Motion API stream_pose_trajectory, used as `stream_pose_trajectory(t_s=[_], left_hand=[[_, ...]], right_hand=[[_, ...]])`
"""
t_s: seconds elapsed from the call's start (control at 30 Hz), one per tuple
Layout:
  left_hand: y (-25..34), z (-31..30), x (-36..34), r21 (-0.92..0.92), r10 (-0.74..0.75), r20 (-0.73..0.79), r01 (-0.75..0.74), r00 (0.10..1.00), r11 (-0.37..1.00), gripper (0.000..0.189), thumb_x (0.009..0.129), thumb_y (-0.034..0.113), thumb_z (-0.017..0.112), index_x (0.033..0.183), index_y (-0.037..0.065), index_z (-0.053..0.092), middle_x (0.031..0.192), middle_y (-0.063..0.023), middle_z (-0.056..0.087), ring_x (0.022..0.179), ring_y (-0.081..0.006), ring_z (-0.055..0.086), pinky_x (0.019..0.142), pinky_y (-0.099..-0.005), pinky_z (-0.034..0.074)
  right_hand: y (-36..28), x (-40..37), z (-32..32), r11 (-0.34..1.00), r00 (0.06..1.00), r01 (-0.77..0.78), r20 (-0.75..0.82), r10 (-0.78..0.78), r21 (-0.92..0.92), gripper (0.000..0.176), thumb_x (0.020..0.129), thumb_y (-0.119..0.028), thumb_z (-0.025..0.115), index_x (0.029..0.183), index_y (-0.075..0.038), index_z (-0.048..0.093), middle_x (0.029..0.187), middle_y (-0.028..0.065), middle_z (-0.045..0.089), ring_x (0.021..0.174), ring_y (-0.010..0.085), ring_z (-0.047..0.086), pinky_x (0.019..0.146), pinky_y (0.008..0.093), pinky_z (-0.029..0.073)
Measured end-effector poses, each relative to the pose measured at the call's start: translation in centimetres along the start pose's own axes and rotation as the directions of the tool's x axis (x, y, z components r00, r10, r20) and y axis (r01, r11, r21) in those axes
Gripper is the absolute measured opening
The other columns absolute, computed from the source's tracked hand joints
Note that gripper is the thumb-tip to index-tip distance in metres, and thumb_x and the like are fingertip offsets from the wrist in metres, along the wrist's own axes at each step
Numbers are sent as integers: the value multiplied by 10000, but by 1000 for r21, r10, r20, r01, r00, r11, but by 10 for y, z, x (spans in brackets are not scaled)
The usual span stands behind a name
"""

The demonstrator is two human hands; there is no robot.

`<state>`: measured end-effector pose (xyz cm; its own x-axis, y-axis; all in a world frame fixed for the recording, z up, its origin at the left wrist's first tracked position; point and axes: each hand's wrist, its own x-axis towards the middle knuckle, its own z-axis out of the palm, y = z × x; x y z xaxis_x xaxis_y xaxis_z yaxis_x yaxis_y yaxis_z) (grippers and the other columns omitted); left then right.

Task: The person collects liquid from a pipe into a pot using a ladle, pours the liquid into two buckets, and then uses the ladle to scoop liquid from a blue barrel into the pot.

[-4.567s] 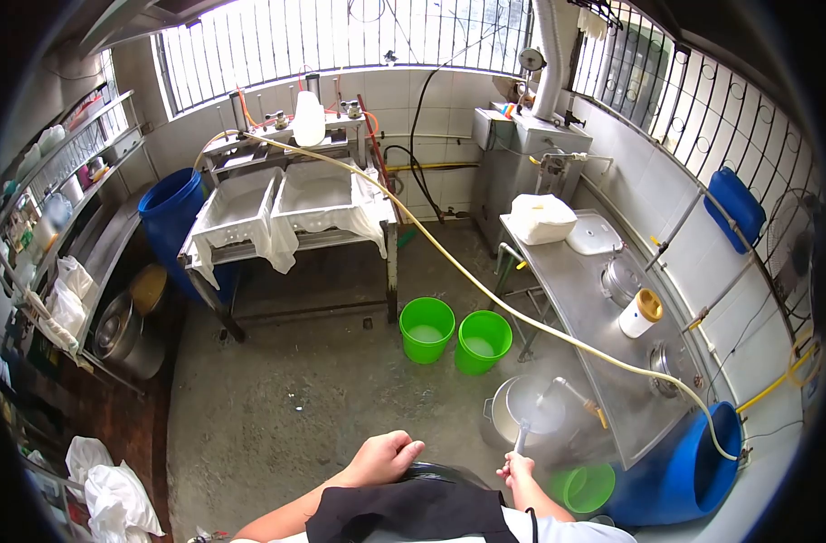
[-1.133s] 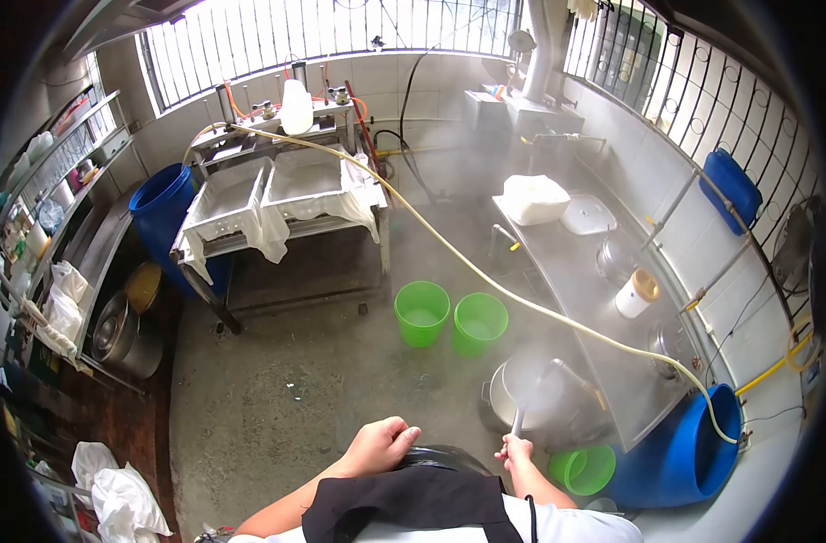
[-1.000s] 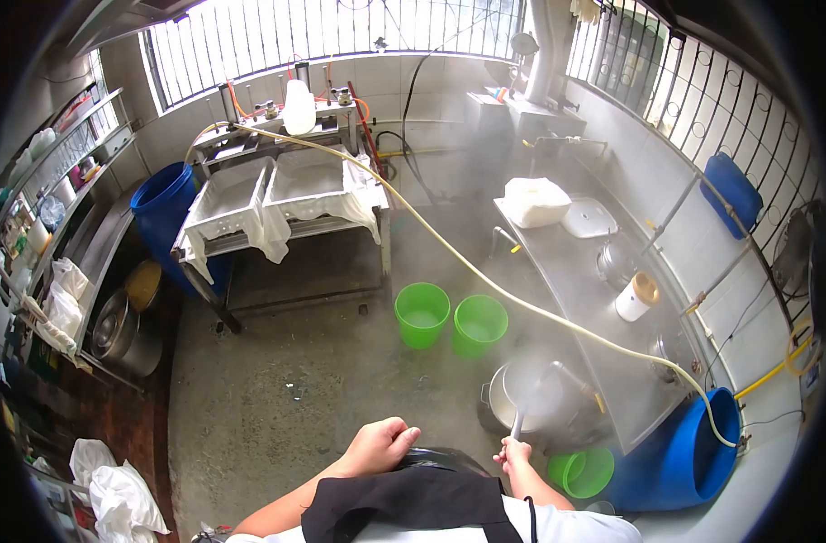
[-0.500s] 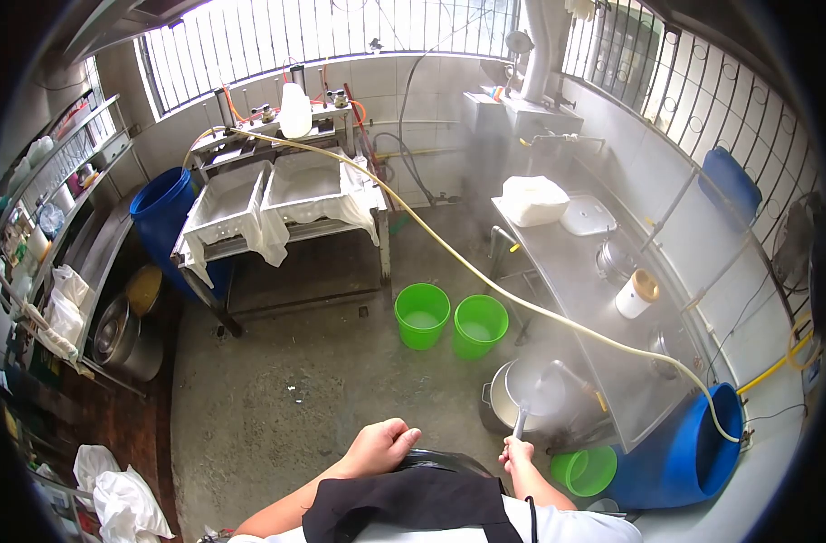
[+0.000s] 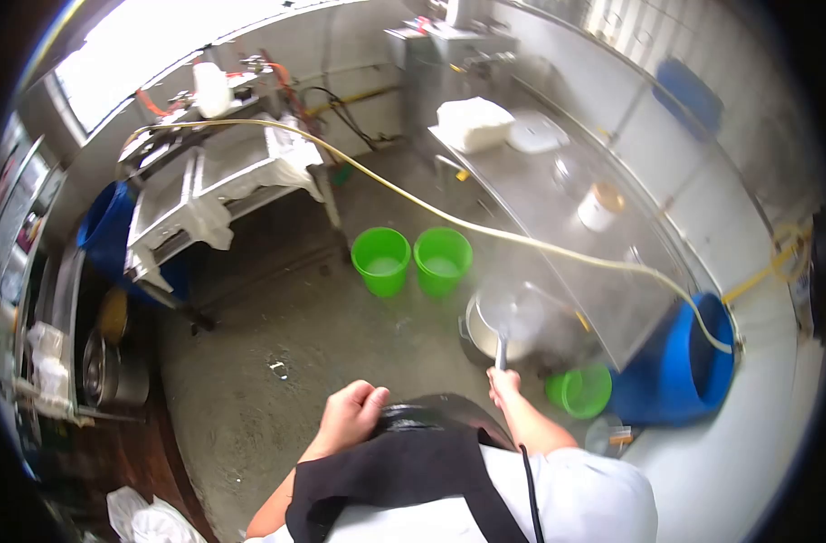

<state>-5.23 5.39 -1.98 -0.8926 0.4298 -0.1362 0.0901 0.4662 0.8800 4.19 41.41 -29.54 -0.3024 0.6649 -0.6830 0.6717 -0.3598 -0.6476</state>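
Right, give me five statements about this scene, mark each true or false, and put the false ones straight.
1. The right hand grips a handle. True.
2. The left hand grips the pot. False: the left hand is apart from the pot.
3. Two green buckets stand side by side. True.
4. The hose is coiled up. False: the hose stretches across the view.
5. The tub stands on the table. True.

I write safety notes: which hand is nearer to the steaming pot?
Right. The right hand grips a handle just this side of the pot; the left hand is farther, to the pot's left.
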Motion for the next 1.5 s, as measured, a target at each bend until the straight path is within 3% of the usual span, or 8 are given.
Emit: stream_pose_trajectory(t_s=[0.1, 0.2, 0.4, 0.9, 1.3, 1.5], left_hand=[[-5, 6, -1, -32, 16, -13, -17, 1000, 999, 272, 995, 215, 718, 850, -6, 656, 670, -48, 581, 653, -108, 499, 595, -308, 456], [-3, 8, -1, -36, 19, -15, -20, 1000, 999, 277, 1003, 213, 715, 848, -9, 651, 678, -17, 577, 654, -94, 483, 593, -296, 446], [-5, 11, 2, -26, 7, -8, -7, 1000, 1000, 288, 995, 221, 721, 838, -4, 634, 673, -27, 569, 647, -99, 481, 592, -296, 439], [-8, 12, 6, -25, 4, -3, -4, 1000, 1000, 310, 998, 236, 723, 831, -2, 613, 664, -31, 539, 642, -108, 462, 585, -302, 425], [-1, 10, 9, 0, 12, -7, -12, 1000, 1000, 285, 993, 217, 722, 843, -4, 624, 666, -26, 548, 644, -105, 467, 584, -300, 421], [-2, 12, 13, -27, 8, 10, -8, 1000, 1000, 290, 997, 229, 722, 845, -1, 632, 670, -24, 552, 645, -101, 468, 587, -296, 426]], right_hand=[[-10, -10, -7, 1000, 1000, 2, 8, -2, -10, 287, 827, -163, 706, 624, -97, 514, 525, 1, 483, 376, 158, 437, 346, 353, 300], [-4, 1, -6, 998, 999, 39, -7, -39, 53, 233, 823, -116, 702, 650, -60, 556, 537, 6, 497, 393, 136, 428, 361, 339, 318], [-6, -1, -7, 997, 1000, 24, 8, -24, 79, 166, 832, -99, 701, 728, -34, 589, 571, -1, 507, 429, 118, 434, 377, 312, 324], [1, 6, -9, 987, 998, -57, -4, 59, 150, 190, 831, -83, 691, 687, -71, 568, 544, -21, 467, 417, 102, 392, 381, 316, 304], [-3, 7, -10, 986, 998, -18, -52, 27, 164, 204, 832, -84, 695, 689, -74, 548, 545, -11, 481, 417, 110, 410, 366, 320, 317], [-7, 9, -17, 984, 996, 78, -65, -68, 160, 187, 824, -82, 699, 712, -69, 551, 558, -2, 499, 417, 120, 439, 357, 324, 338]])
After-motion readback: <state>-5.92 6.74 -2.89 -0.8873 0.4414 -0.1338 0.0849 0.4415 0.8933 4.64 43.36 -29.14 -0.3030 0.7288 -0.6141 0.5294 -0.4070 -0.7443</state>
